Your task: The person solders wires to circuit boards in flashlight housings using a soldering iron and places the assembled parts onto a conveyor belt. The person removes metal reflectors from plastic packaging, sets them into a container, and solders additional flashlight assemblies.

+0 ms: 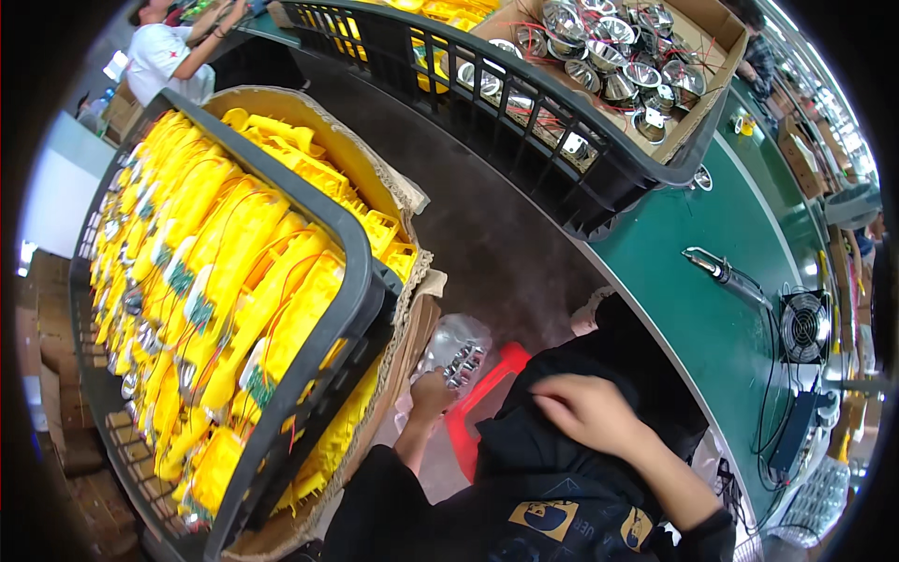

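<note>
Low beside the stacked crate, my left hand point(431, 393) is closed at the edge of a clear plastic bag point(451, 334). Several small shiny metal parts point(463, 363) show in the bag, right by its fingers. My right hand point(592, 412) is over my dark-clothed lap, its fingers curled in; anything inside them is hidden. Between the bag and my lap is a red plastic stool edge point(462, 433).
A black crate point(351, 245) of yellow housings with wires and green boards stands at left on a cardboard box point(420, 267). Another black crate point(599, 140) holds silvery reflector cups point(613, 56). The green bench point(674, 253) carries a soldering iron point(730, 278) and a fan point(805, 325). A person point(169, 56) works far left.
</note>
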`<action>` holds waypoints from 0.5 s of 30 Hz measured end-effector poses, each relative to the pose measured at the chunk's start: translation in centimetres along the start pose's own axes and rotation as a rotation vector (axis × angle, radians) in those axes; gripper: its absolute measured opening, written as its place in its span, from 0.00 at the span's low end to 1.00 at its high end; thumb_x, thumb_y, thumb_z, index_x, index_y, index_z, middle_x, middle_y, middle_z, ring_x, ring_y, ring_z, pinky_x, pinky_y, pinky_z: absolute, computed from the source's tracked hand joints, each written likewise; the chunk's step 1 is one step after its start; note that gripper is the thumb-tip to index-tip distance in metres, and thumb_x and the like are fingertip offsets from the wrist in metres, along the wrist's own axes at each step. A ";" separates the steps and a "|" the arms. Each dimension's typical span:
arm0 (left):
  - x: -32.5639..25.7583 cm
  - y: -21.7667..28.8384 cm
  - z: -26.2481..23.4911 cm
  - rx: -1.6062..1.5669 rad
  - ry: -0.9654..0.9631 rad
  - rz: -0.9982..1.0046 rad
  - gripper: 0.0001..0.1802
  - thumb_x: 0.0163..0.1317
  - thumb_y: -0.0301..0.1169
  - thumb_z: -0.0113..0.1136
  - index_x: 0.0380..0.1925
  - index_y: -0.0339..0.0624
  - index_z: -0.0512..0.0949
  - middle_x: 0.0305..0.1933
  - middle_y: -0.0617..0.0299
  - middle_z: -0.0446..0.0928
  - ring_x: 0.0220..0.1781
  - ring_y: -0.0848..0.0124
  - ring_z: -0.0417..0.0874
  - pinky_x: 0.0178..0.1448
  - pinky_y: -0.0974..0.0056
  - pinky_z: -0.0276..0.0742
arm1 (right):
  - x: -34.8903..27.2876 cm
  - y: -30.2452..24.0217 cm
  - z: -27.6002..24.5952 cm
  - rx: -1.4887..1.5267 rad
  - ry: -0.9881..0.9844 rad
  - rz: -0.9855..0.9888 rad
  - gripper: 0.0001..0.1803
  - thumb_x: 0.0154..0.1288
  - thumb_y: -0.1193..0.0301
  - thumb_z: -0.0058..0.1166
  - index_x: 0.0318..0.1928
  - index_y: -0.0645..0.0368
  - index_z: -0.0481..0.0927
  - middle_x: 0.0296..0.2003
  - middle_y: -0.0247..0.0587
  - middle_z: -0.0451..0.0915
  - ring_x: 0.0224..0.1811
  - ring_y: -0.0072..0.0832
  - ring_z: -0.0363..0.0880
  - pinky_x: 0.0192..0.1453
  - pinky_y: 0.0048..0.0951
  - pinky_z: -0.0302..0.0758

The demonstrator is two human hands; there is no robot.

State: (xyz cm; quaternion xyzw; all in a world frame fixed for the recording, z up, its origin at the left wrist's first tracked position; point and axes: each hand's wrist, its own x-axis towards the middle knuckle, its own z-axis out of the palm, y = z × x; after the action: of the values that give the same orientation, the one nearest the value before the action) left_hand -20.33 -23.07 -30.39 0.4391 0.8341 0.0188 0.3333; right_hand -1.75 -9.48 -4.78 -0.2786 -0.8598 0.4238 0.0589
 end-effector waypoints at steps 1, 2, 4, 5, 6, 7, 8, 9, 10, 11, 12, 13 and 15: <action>-1.1 0.5 -1.8 -0.027 -0.001 0.042 0.20 0.39 0.35 0.60 0.35 0.40 0.73 0.31 0.49 0.76 0.36 0.53 0.78 0.40 0.53 0.72 | 2.0 2.6 2.6 -0.061 -0.180 -0.029 0.11 0.54 0.70 0.49 0.37 0.62 0.75 0.33 0.51 0.77 0.37 0.46 0.75 0.41 0.38 0.72; -1.8 1.0 -3.2 -0.059 0.005 0.088 0.16 0.40 0.33 0.59 0.32 0.39 0.73 0.30 0.48 0.76 0.35 0.53 0.78 0.39 0.53 0.71 | 3.4 5.1 5.2 -0.199 -0.306 -0.035 0.14 0.53 0.72 0.48 0.41 0.61 0.74 0.36 0.51 0.76 0.40 0.46 0.74 0.44 0.39 0.71; -3.7 0.6 -3.9 -0.061 0.102 0.098 0.11 0.42 0.30 0.56 0.29 0.41 0.74 0.29 0.48 0.75 0.34 0.52 0.77 0.38 0.52 0.70 | 7.1 7.0 8.4 -0.425 -0.634 0.036 0.24 0.51 0.72 0.51 0.52 0.60 0.67 0.43 0.49 0.74 0.44 0.46 0.73 0.49 0.38 0.70; -4.9 0.5 -4.6 -0.132 0.117 0.064 0.10 0.43 0.29 0.56 0.28 0.42 0.74 0.29 0.48 0.75 0.34 0.52 0.77 0.38 0.52 0.70 | 7.6 8.4 9.8 -0.426 -0.634 0.018 0.24 0.51 0.72 0.51 0.52 0.60 0.67 0.43 0.49 0.74 0.44 0.46 0.73 0.49 0.38 0.70; -5.9 0.4 -5.0 -0.203 0.135 0.029 0.09 0.43 0.29 0.55 0.28 0.43 0.74 0.30 0.49 0.75 0.34 0.51 0.77 0.39 0.52 0.70 | 8.0 9.8 11.1 -0.445 -0.623 -0.055 0.26 0.51 0.72 0.50 0.54 0.59 0.64 0.45 0.49 0.74 0.45 0.47 0.73 0.50 0.40 0.69; -7.1 -0.4 -4.6 -0.227 0.166 0.000 0.11 0.42 0.28 0.56 0.30 0.44 0.73 0.28 0.51 0.74 0.33 0.52 0.76 0.38 0.54 0.70 | 8.2 10.2 12.2 -0.461 -0.613 -0.133 0.28 0.51 0.73 0.49 0.56 0.59 0.62 0.48 0.48 0.73 0.47 0.47 0.73 0.52 0.41 0.68; -8.4 -0.7 -4.1 -0.223 0.181 -0.020 0.11 0.42 0.28 0.56 0.30 0.44 0.73 0.28 0.51 0.74 0.33 0.52 0.76 0.38 0.54 0.70 | 8.2 10.1 12.7 -0.458 -0.618 -0.158 0.28 0.51 0.73 0.49 0.56 0.59 0.62 0.48 0.48 0.73 0.47 0.47 0.73 0.52 0.41 0.68; -9.5 -0.6 -3.5 -0.233 0.303 -0.019 0.11 0.42 0.28 0.56 0.30 0.44 0.72 0.27 0.53 0.73 0.32 0.52 0.75 0.37 0.54 0.70 | 8.0 10.0 13.0 -0.478 -0.584 -0.230 0.26 0.52 0.73 0.48 0.54 0.58 0.64 0.46 0.48 0.74 0.47 0.45 0.74 0.50 0.40 0.70; -10.3 -0.5 -2.9 -0.240 0.425 -0.012 0.12 0.41 0.28 0.57 0.30 0.44 0.72 0.26 0.54 0.72 0.31 0.53 0.74 0.37 0.55 0.70 | 8.1 10.1 13.1 -0.498 -0.546 -0.296 0.23 0.53 0.73 0.46 0.53 0.57 0.66 0.45 0.48 0.75 0.47 0.42 0.75 0.49 0.40 0.71; -10.8 -0.8 -2.1 -0.230 0.452 -0.014 0.13 0.40 0.28 0.58 0.29 0.44 0.71 0.25 0.57 0.71 0.29 0.55 0.74 0.35 0.56 0.70 | 8.6 10.4 13.3 -0.495 -0.544 -0.311 0.23 0.53 0.73 0.46 0.53 0.57 0.66 0.45 0.48 0.75 0.47 0.42 0.75 0.49 0.40 0.71; -11.3 -1.2 -1.2 -0.224 0.461 -0.020 0.13 0.40 0.28 0.58 0.29 0.44 0.71 0.25 0.57 0.71 0.29 0.55 0.74 0.35 0.56 0.70 | 9.3 10.9 13.5 -0.629 -0.600 -0.112 0.23 0.54 0.72 0.46 0.53 0.56 0.66 0.45 0.47 0.75 0.47 0.42 0.75 0.48 0.40 0.71; -11.6 -1.6 -0.3 -0.259 0.471 -0.046 0.13 0.39 0.28 0.59 0.29 0.44 0.71 0.25 0.57 0.71 0.29 0.55 0.74 0.33 0.57 0.69 | 10.0 11.4 13.6 -0.760 -0.649 0.092 0.23 0.54 0.72 0.45 0.53 0.56 0.65 0.45 0.47 0.76 0.47 0.42 0.75 0.48 0.40 0.71; -12.8 -2.7 1.3 -0.358 0.504 -0.052 0.15 0.36 0.27 0.63 0.28 0.44 0.72 0.25 0.58 0.71 0.28 0.58 0.73 0.31 0.59 0.69 | 10.1 11.1 12.4 -0.671 -0.671 0.119 0.23 0.55 0.72 0.45 0.53 0.56 0.65 0.44 0.47 0.76 0.46 0.42 0.75 0.48 0.41 0.71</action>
State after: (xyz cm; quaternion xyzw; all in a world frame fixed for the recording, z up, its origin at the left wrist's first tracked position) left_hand -16.53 -34.61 -25.43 0.3334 0.8850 0.2650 0.1881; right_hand -9.60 -7.37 -22.46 -0.1788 -0.9032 0.1919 -0.3397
